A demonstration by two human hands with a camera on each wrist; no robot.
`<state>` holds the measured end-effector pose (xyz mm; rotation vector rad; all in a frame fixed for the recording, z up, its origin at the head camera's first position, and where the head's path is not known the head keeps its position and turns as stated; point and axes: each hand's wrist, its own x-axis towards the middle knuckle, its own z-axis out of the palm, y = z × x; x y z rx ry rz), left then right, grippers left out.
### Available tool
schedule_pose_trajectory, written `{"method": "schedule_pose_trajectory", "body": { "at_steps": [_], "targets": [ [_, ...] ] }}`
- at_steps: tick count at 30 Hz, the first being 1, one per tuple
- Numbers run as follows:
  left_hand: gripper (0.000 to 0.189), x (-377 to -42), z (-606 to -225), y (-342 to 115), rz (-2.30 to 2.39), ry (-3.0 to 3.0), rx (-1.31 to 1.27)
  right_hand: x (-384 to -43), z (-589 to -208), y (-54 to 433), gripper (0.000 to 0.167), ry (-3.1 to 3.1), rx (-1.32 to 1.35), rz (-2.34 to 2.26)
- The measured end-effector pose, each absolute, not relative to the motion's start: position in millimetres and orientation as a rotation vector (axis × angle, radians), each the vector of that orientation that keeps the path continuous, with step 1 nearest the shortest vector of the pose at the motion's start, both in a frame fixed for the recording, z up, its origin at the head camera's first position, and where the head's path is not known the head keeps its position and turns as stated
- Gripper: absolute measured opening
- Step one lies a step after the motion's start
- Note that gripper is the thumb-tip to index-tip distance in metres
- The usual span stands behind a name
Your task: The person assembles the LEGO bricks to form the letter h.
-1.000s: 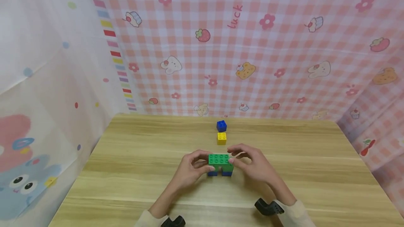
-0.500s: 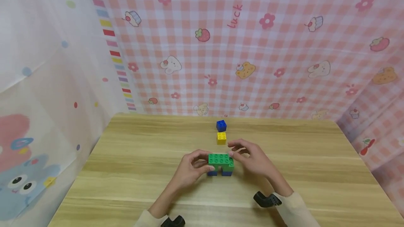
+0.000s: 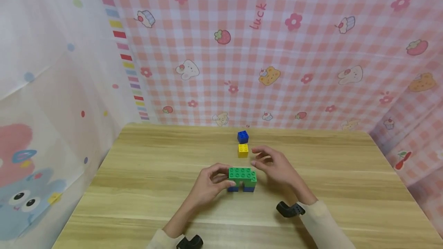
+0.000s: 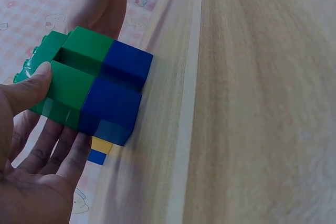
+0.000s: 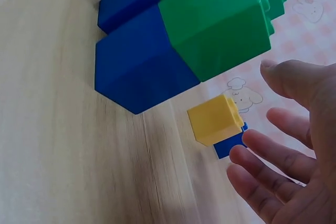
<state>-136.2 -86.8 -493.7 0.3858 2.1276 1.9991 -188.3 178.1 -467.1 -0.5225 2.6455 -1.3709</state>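
An arch of toy building bricks (image 3: 241, 174) stands on the table, green and studded on top, with two blue feet and a gap between them. My left hand (image 3: 207, 186) grips its left end, thumb on the near face and fingers behind. In the left wrist view that thumb lies on a green brick (image 4: 73, 82) above a blue brick (image 4: 110, 106). Beyond the arch, a yellow brick (image 3: 243, 151) sits in front of a small blue brick (image 3: 243, 136). To the right of the yellow brick, my right hand (image 3: 277, 167) holds nothing, its fingers relaxed and apart from it.
The wooden tabletop (image 3: 155, 164) carries all the bricks. A pink checked cloth (image 3: 221, 57) hangs behind its back edge, and a pale patterned cloth (image 3: 52, 99) hangs at the left. Each wrist wears a black strap mount, such as the right one (image 3: 290, 209).
My right hand has come off the arch's right end and moved away toward the back, beside the yellow brick. My left hand keeps its grip, and the arch has stayed in place.
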Motion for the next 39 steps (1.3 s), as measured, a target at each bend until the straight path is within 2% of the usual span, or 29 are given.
{"method": "schedule_pose_trajectory", "body": {
  "at_steps": [10,39],
  "targets": [
    [0.038,-135.2,-492.6,-86.0,2.004,2.129,0.390,-202.5,-470.1,173.0,0.050,2.642,-0.500,-1.364],
    [0.038,-135.1,-496.4,-86.7,2.008,2.110,0.382,-228.4,-487.1,154.8,0.055,2.670,-0.503,-1.264]
  ]
}}
